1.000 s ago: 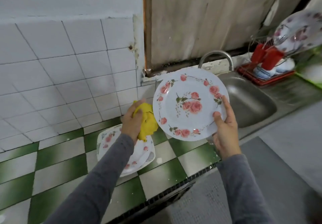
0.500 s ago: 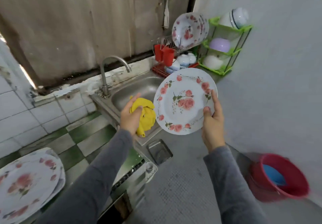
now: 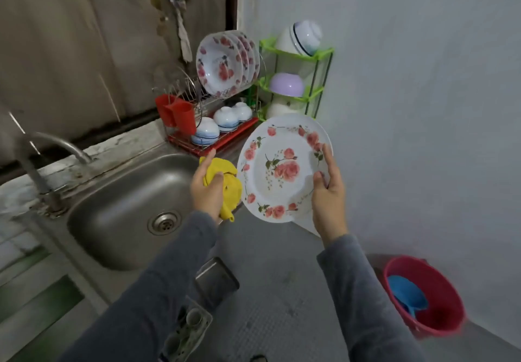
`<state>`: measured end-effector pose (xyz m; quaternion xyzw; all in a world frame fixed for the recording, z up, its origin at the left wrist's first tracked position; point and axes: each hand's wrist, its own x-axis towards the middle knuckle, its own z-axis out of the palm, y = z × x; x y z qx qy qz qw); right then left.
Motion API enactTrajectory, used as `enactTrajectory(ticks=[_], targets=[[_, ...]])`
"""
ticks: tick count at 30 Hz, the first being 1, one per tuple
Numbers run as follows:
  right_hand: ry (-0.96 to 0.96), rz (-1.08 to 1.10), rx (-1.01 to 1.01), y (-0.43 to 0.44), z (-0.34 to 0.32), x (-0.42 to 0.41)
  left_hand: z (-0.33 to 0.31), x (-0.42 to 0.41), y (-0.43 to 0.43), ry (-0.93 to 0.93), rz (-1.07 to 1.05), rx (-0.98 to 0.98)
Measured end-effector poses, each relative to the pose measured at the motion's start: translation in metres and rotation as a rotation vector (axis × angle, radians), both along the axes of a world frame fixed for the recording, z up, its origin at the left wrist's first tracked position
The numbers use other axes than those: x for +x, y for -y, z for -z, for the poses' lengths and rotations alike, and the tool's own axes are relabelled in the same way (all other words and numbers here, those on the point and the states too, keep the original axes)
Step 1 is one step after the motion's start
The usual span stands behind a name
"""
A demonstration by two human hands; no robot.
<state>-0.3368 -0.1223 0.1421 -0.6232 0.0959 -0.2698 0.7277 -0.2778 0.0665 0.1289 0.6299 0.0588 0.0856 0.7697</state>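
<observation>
My right hand (image 3: 328, 192) grips the right rim of a white plate with pink roses (image 3: 279, 167), holding it tilted towards me in the air beside the sink. A bunched yellow cloth (image 3: 227, 181) is gripped in my left hand (image 3: 207, 189), just left of the plate's edge. Both arms wear grey sleeves.
A steel sink (image 3: 135, 206) with a tap (image 3: 56, 147) lies to the left. Behind it a red dish rack (image 3: 214, 136) holds bowls, red cups and several upright rose plates (image 3: 225, 65). A green corner shelf (image 3: 296, 80) carries bowls. A red bucket (image 3: 425, 297) stands on the floor at right.
The view has swung right, from the tiled counter with its stacked plates to the sink and dish rack. Both hands carried the plate and cloth along, nearer the rack.
</observation>
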Motion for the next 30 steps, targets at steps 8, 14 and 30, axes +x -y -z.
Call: enactTrajectory(ticks=[8,14,30], targets=[[0.059,-0.054,-0.120,0.064,-0.026,0.136,-0.013,0.139,0.069,0.044,-0.116,0.054],[0.114,-0.120,-0.205,0.093,-0.040,0.228,-0.048,0.203,0.103,0.090,-0.232,0.080],[0.386,-0.395,-0.400,0.100,-0.097,0.434,-0.091,0.337,0.124,0.155,-0.680,0.127]])
